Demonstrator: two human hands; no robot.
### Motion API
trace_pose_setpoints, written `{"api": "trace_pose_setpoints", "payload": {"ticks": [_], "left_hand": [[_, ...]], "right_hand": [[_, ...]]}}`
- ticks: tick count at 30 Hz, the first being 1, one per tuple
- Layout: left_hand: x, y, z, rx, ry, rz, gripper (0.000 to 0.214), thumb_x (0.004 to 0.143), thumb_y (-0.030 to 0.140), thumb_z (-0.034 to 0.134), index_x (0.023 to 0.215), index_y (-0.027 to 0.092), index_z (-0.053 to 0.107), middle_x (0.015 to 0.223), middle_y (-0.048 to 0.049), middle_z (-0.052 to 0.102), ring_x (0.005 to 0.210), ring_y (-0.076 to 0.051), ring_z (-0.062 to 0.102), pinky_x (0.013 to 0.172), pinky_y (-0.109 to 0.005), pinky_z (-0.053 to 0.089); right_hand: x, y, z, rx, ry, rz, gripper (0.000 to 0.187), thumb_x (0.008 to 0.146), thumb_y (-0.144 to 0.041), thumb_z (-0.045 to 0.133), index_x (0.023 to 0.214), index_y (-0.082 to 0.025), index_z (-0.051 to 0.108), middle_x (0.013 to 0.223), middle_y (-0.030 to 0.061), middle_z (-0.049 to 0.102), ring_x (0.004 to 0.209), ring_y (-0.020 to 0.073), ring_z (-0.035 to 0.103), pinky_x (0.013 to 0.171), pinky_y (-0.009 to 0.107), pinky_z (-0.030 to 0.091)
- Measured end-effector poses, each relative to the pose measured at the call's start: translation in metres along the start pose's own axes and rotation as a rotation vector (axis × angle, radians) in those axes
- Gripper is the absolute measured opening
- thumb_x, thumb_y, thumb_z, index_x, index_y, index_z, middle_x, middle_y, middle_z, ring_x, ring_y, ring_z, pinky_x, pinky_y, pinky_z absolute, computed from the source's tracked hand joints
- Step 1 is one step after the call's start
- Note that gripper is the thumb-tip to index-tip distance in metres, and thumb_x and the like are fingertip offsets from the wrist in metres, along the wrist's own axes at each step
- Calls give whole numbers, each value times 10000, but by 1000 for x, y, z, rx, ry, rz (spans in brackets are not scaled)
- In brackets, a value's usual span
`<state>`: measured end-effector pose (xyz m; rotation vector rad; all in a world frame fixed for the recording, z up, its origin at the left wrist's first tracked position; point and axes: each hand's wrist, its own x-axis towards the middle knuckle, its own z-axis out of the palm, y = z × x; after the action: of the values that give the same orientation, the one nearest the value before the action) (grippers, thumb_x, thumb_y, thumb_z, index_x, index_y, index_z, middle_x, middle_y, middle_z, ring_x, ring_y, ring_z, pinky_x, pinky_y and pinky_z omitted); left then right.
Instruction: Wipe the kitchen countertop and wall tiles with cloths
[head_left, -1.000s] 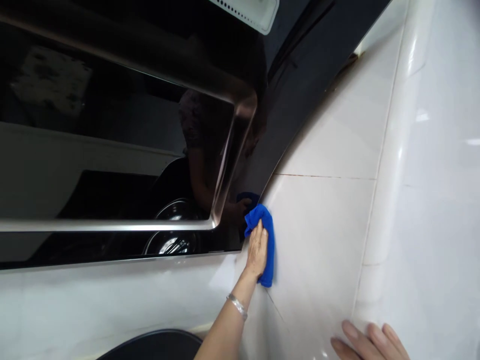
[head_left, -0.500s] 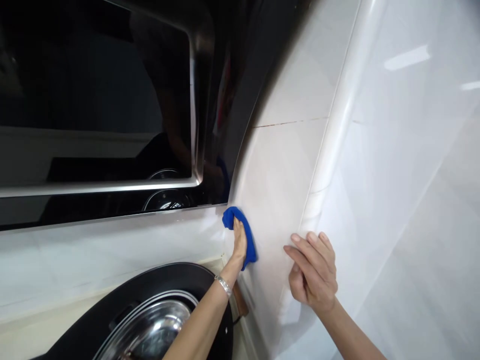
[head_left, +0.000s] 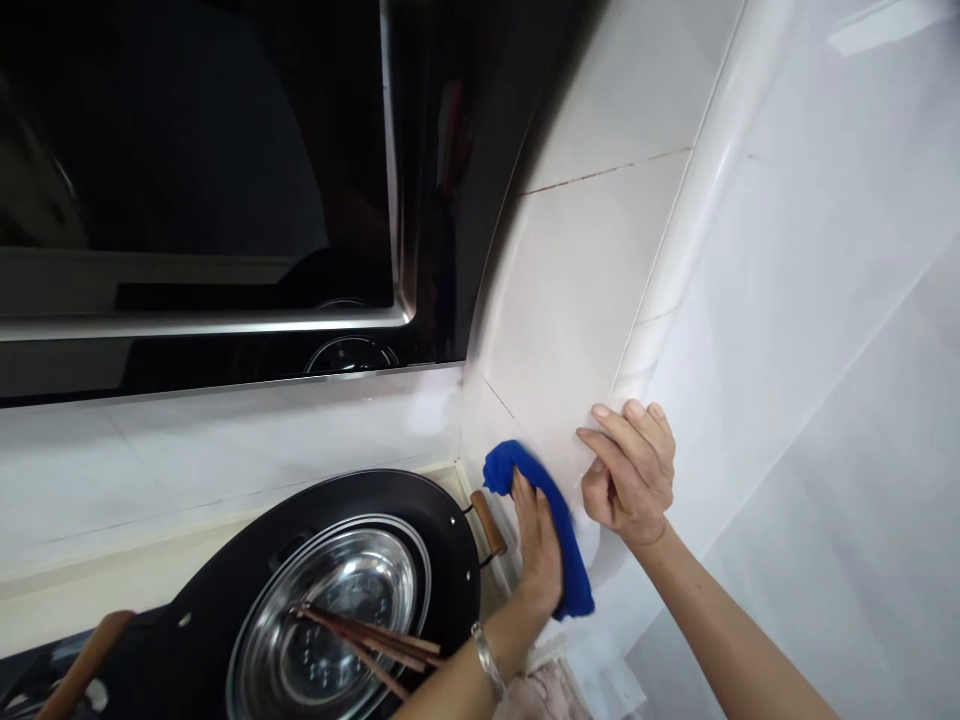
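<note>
My left hand (head_left: pixel 538 545), with a bracelet at the wrist, presses a blue cloth (head_left: pixel 559 520) against the lower part of the white tiled wall (head_left: pixel 577 270). Its fingers lie along the cloth, which bunches above the fingertips and hangs beside the palm. To the right, my right hand (head_left: pixel 634 470) is raised by the rounded white edge trim (head_left: pixel 675 270) of the wall. Its fingers are loosely bent and apart at the tips, with nothing in them; whether they touch the tile I cannot tell.
A black wok (head_left: pixel 202 610) with wooden handles stands below on the left. In it sits a shiny metal bowl (head_left: pixel 352 570) with several chopsticks (head_left: pixel 375 640) across it. A glossy black range hood (head_left: pixel 435 250) fills the upper left.
My left hand and the blue cloth have moved down the wall and to the right, away from the hood's corner. My right hand stays nearly in place. The view has tilted lower, showing the chopsticks.
</note>
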<state>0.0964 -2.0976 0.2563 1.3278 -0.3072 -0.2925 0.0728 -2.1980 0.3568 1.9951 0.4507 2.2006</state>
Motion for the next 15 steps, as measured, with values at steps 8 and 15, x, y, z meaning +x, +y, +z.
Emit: {"api": "trace_pose_setpoints", "payload": {"ticks": [8,15], "left_hand": [[-33,-5,12,54,52,-8,774,998,429,303,1632,38,93,1739,-87,-4,1607,-198,1,1317,-355,9],[-58,-25,14,40,104,-62,810,972,474,393,1618,35,176,1733,-104,15,1601,-244,28,1319,-366,42]], "right_hand": [[1,2,-1,28,-3,-1,395,832,-84,492,1148,-194,702,1194,46,755,1343,237,592,1206,453,441],[4,3,-1,17,-14,3,415,836,-93,466,1169,-224,677,1229,23,749,1346,234,591,1192,456,450]]}}
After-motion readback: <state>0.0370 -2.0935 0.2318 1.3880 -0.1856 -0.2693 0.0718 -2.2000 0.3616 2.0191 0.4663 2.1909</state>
